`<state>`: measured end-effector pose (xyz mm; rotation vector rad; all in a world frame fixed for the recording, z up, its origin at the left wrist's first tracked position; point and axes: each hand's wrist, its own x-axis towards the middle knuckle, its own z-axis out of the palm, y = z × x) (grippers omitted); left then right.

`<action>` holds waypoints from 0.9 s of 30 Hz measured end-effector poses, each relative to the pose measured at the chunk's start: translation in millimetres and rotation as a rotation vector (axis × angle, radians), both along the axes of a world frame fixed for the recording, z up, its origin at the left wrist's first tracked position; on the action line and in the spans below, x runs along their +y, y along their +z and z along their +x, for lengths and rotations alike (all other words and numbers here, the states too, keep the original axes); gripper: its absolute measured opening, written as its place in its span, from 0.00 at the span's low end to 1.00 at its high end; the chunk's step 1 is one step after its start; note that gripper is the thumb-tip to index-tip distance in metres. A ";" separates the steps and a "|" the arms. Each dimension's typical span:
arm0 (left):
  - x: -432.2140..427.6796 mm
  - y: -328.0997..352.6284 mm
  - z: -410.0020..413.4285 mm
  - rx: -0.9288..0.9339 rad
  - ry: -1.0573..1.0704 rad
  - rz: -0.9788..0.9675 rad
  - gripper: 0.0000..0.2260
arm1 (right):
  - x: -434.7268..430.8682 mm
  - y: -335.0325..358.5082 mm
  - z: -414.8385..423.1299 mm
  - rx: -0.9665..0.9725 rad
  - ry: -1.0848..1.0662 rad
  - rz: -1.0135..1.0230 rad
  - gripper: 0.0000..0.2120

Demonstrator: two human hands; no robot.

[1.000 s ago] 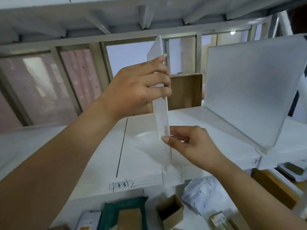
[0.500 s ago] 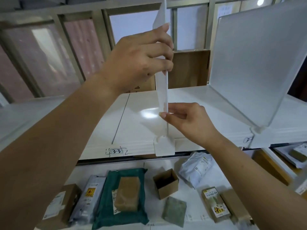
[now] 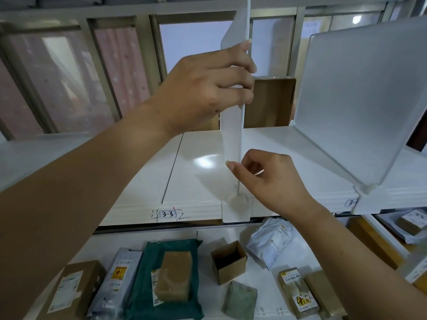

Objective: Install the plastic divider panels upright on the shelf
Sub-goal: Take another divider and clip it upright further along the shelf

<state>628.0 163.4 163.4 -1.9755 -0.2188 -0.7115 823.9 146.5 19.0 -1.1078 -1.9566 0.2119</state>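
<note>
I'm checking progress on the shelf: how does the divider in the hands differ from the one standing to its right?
The held divider is gripped high by the left hand and pinched low by the right hand; the right divider stands untouched. The held divider shows its thin front edge; the right divider shows its broad face. Both are white and stand on the shelf.

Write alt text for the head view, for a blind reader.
Two hands hold a white divider panel upright on a white shelf: the left hand grips its upper front edge, the right hand pinches it lower down. A second panel stands to the right; parcels lie on the level below.
</note>
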 end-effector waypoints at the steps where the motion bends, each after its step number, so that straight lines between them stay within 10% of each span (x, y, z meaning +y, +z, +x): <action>1: 0.8 -0.6 -0.7 -0.006 -0.001 -0.013 0.08 | 0.6 -0.4 -1.9 -0.056 -0.008 0.051 0.23; 11: 5.8 -27.3 -18.9 0.012 -0.050 -0.076 0.07 | 4.6 -30.2 -24.2 -0.157 -0.066 0.318 0.20; 27: 0.0 -57.1 -6.1 -0.003 -0.052 -0.160 0.08 | 3.6 -51.7 -11.2 -0.089 0.111 0.070 0.19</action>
